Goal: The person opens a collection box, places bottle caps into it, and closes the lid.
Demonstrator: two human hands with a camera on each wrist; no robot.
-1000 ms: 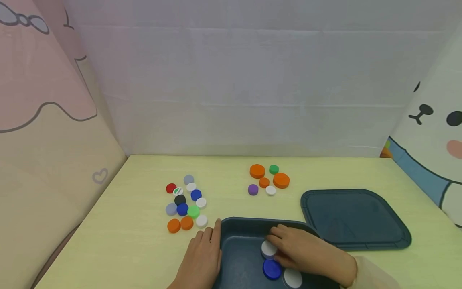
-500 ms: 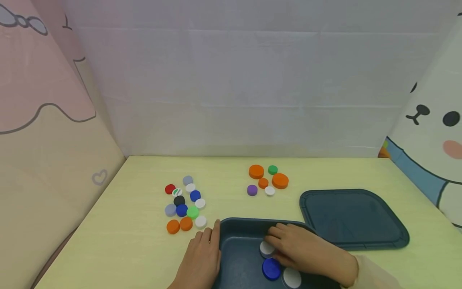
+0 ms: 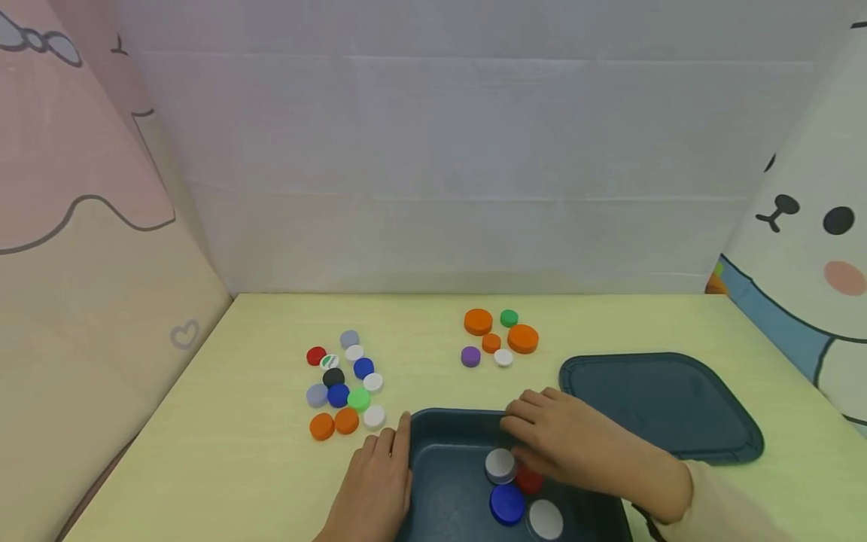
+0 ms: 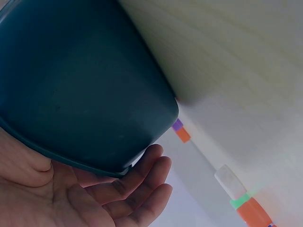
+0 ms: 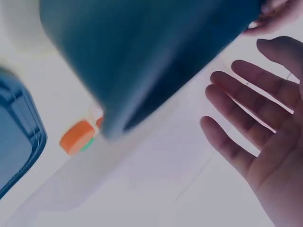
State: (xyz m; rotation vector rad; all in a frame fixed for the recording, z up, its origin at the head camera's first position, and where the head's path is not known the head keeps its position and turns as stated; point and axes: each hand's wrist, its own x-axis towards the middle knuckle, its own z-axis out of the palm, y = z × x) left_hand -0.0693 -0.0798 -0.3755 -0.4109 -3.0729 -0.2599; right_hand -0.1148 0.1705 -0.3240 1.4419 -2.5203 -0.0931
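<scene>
Through my feed I saw loose caps (image 3: 338, 395) on the counter (image 3: 203, 467) at the dark bin's (image 3: 436, 489) ten o'clock. The left hand (image 3: 372, 482), fingers relaxed, touched its nine-o'clock wall. Inside sat a white cap (image 3: 501, 466), a blue cap (image 3: 507, 503), a red cap (image 3: 530, 479) and another white cap (image 3: 545, 519). The right hand (image 3: 572, 436), released, fingers spread, hovered over the two-o'clock rim, near the flat tray (image 3: 667, 399).

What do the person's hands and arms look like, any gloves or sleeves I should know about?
The left hand and right hand are bare, with no gloves or rings showing. A pale cream sleeve ends near the right wrist; a small dark strip shows by its cuff. No left sleeve is in view.
</scene>
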